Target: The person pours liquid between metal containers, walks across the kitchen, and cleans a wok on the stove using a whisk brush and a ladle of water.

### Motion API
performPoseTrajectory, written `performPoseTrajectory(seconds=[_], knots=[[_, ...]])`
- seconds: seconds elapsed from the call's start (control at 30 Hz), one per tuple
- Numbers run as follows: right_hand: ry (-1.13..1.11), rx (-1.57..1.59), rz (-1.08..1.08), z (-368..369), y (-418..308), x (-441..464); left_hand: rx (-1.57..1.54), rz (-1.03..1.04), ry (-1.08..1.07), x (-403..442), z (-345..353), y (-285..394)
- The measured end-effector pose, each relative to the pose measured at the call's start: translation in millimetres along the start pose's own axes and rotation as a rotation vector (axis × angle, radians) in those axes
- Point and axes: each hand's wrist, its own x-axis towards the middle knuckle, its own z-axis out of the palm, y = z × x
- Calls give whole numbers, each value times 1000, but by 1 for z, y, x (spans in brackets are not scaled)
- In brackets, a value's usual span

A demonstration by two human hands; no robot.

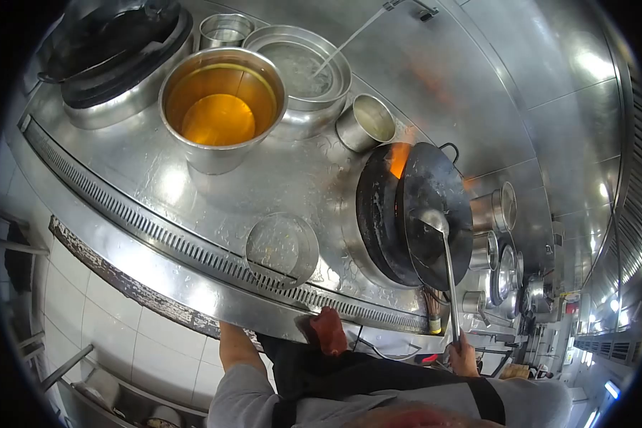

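My right hand [464,357] is closed around the long handle of a metal ladle [449,274]. The ladle's bowl lies inside a black wok [428,171], which is tilted steeply above the round black burner ring [378,214]. Orange flame [399,158] shows between wok and ring. Of my left arm only the forearm [239,346] is visible; the hand is hidden beneath the counter's front edge. A red cloth [328,332] hangs at that edge, between my arms.
A steel pot of orange liquid [223,146] stands left of centre. Behind it, water runs into a wide basin [292,68], beside a small pot [367,123]. Another wok [114,43] sits far left. A strainer-like round dish [282,250] lies by the drain grate [157,232]; several pots stand right.
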Motion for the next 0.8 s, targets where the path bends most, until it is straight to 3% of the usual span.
performPoseTrajectory(seconds=[0.1,0.17,0.3,0.43,0.5,0.57,0.63,0.67,0.7,0.73,0.77,0.8], knots=[[-20,7,55,2,4,0,7,-11,-14,-2,-1,-4],[25,-46,-63,6,15,3,4,-17,-17,-3,-2,-7],[81,-10,-65,12,23,2,4,-22,-47,-5,-4,-13],[151,165,0,10,0,11,-9,-60,-100,-19,-12,-38],[247,260,-81,5,-31,27,-13,-92,-125,-40,-24,-55],[197,219,-203,-8,-66,67,8,-133,-161,-74,-38,-82],[297,99,-546,-23,-143,109,85,-155,-143,-102,-61,-107],[263,189,-645,-25,-165,143,340,-3,-305,-118,-83,-104],[34,311,-488,-45,-227,149,462,31,-398,-90,-94,-144],[212,175,-809,-30,-242,198,299,-109,-277,-121,-111,-127],[0,296,-657,-34,-290,201,129,-247,-155,-155,-126,-115],[-4,211,-684,-29,-328,217,122,-278,-152,-161,-145,-114]])
